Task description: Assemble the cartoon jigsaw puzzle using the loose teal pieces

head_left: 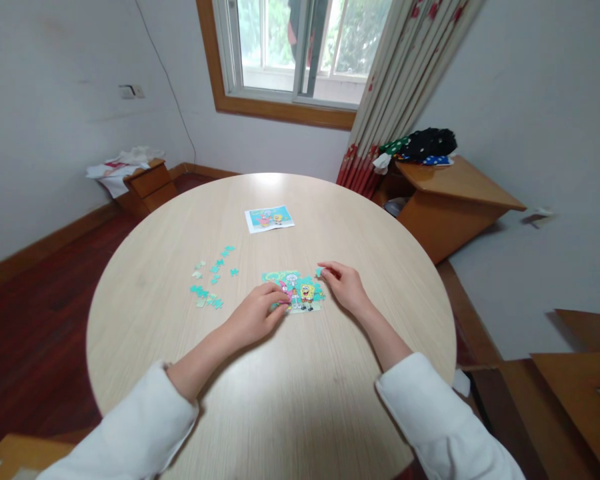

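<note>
The jigsaw puzzle (307, 291) is seen near the middle of the counter (280, 400), a little toward the near edge, where it can be reached by both hands. Its left side is covered by the left hand (265, 307): fingers bent and laid over it, perhaps so that the joined part is kept from sliding. Whether anything is pinched beneath those fingertips cannot be told. At the upper right corner, a small turquoise piece (319, 272) is gripped, it appears, by the fingertips of the right hand (344, 285); by its edge, probably, so that the corner is left in view. Contact between piece and puzzle cannot be made out.

And the look of it: a turquoise ground, a pale figure in the middle, a square yellow one to the right, a pink one half hidden. The right side is ragged, the corner apparently unfilled.

Farther out, toward the left edge, loose pieces (220, 263) are strewn in turquoise and pale green, set apart, presumably, so that each can be picked out. Toward the far edge, a printed sheet (269, 219) is laid picture up, where it is blocked by neither arm.
</note>
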A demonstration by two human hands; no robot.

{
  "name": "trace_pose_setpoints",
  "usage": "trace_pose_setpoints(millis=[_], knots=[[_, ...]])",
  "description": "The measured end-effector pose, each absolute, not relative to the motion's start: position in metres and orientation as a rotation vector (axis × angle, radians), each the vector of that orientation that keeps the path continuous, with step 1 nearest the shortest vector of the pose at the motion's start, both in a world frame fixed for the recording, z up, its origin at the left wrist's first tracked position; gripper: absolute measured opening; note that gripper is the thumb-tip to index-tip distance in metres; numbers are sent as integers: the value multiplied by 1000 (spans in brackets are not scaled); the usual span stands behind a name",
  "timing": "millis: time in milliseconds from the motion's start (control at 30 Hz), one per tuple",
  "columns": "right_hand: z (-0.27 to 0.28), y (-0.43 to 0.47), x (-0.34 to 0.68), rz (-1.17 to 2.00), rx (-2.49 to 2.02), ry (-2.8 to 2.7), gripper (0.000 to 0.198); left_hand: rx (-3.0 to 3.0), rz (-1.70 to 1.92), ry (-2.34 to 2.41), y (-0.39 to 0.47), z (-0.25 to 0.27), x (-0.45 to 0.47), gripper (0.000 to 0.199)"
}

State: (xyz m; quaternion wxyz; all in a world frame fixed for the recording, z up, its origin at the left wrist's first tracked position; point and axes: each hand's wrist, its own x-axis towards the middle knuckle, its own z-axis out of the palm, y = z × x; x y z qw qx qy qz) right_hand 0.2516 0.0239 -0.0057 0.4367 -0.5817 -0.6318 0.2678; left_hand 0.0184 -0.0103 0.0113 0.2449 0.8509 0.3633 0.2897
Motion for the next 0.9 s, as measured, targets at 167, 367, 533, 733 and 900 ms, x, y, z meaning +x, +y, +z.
trace_pose_setpoints(millis=[167, 367, 533, 733, 900], knots=[[-9, 25, 250, 713, -1464, -1598, 23, 2538, 663, 934, -15, 6, 19, 32], [-8, 26, 252, 709, -1467, -1624, 20, 2643, 454, 919, -17, 11, 19, 35], [-8, 26, 252, 719, -1467, -1631, 20, 2662, 441, 913, -16, 10, 19, 35], [-10, 27, 252, 756, -1476, -1637, 21, 2665, 475, 897, -15, 6, 18, 35], [-10, 28, 253, 758, -1470, -1644, 20, 2628, 507, 888, -15, 6, 18, 34]])
